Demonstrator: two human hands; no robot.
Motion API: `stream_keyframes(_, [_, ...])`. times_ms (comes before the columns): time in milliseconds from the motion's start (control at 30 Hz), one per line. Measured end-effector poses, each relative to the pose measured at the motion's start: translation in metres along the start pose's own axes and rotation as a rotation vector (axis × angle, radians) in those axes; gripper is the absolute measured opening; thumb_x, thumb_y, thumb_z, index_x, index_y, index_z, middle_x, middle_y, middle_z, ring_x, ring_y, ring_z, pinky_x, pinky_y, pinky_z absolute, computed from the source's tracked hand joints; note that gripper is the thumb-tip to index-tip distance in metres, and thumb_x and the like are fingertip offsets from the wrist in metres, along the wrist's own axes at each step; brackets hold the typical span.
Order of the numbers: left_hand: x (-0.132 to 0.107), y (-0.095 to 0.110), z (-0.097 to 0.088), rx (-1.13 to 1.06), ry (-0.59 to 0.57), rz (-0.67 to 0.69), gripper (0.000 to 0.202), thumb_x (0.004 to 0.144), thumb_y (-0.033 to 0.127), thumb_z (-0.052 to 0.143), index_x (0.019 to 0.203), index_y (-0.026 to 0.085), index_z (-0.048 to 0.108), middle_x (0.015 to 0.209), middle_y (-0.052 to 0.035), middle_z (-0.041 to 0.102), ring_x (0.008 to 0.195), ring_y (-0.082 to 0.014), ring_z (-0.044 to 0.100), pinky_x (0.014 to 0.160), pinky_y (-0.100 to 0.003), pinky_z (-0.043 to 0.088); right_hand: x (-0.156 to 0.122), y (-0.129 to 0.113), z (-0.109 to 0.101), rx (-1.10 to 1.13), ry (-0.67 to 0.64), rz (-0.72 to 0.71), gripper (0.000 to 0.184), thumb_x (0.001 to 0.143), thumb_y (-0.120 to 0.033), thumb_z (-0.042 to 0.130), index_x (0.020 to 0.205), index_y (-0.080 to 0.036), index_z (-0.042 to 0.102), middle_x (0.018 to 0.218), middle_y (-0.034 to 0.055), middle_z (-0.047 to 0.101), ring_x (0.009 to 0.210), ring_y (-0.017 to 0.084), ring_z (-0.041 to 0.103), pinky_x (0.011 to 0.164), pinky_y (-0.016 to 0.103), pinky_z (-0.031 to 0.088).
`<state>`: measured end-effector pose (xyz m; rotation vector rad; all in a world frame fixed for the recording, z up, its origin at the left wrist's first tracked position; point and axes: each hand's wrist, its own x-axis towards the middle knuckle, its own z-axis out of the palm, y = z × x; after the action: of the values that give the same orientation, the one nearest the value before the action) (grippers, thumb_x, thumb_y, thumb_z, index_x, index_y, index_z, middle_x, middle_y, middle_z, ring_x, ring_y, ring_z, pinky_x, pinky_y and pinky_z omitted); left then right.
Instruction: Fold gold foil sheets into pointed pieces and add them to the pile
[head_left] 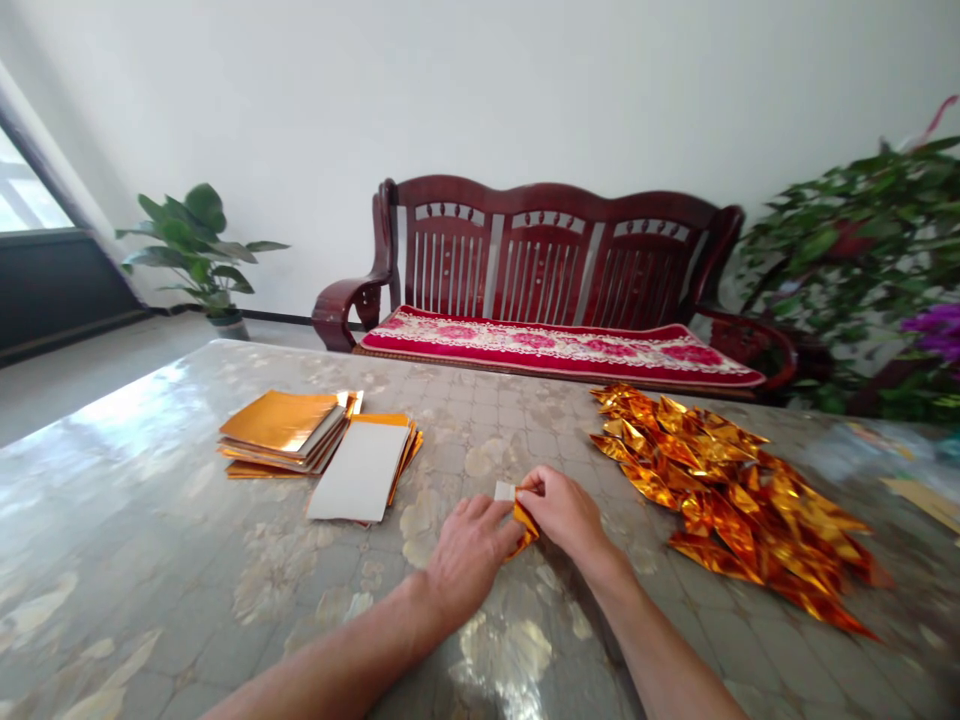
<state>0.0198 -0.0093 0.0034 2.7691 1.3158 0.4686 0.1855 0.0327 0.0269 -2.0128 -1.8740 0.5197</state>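
Between my hands, on the table, lies a small piece of gold foil paper (527,525), partly folded, with a pale strip of its back showing at the far end. My left hand (472,548) presses it from the left, fingers bent over it. From the right, my right hand (561,510) pinches its upper edge between thumb and fingers. Both palms hide much of the paper. To the left are a stack of flat gold foil sheets (281,422) and a second stack, pale side up (360,468). A heap of folded gold foil pieces (731,500) spreads out on the right.
The table (285,620) has a glossy floral cover. Clear plastic (870,445) lies near its right edge. Behind stands a dark red wooden bench (536,270) with a red patterned seat cover (555,345). Potted plants (199,245) flank the bench.
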Motion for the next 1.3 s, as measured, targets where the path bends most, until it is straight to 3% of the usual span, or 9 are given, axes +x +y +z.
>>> stream_keyframes(267, [0.003,0.001,0.0,0.006,0.006,-0.038,0.019,0.097,0.034,0.052,0.115,0.029,0.055,0.118,-0.0003,0.062,0.104,-0.0226,0.055,0.085,-0.037,0.046,-0.001,-0.005,0.005,-0.025,0.019,-0.004,0.011,0.08,-0.029,0.06,0.079,-0.027,0.07,0.081,-0.003,0.073,0.074,0.015,0.063,0.059,0.025,0.032])
stream_keyframes(500, [0.004,-0.004,-0.003,0.042,0.0,-0.061,0.03,0.09,0.034,0.064,0.117,0.026,0.053,0.138,-0.0029,0.053,0.115,-0.0264,0.052,0.093,-0.043,0.047,-0.01,-0.004,0.014,-0.158,0.216,-0.171,0.011,0.084,-0.024,0.06,0.077,-0.026,0.068,0.084,-0.0012,0.071,0.083,0.017,0.06,0.067,0.027,0.033])
stream_keyframes(967, [0.004,-0.004,-0.005,0.002,-0.001,-0.064,0.025,0.089,0.032,0.065,0.112,0.027,0.056,0.134,-0.0009,0.056,0.115,-0.0256,0.051,0.095,-0.043,0.046,-0.015,0.006,0.018,-0.321,0.35,-0.469,0.015,0.09,-0.02,0.061,0.078,-0.024,0.069,0.08,0.0019,0.064,0.084,0.019,0.052,0.075,0.029,0.031])
stream_keyframes(1300, [0.006,-0.008,-0.008,-0.045,0.001,-0.063,0.025,0.086,0.03,0.067,0.108,0.027,0.056,0.128,0.0007,0.058,0.112,-0.0245,0.05,0.095,-0.042,0.043,-0.016,0.006,0.019,-0.356,0.366,-0.531,0.019,0.091,-0.018,0.059,0.076,-0.023,0.068,0.077,0.0023,0.062,0.08,0.019,0.05,0.073,0.03,0.029])
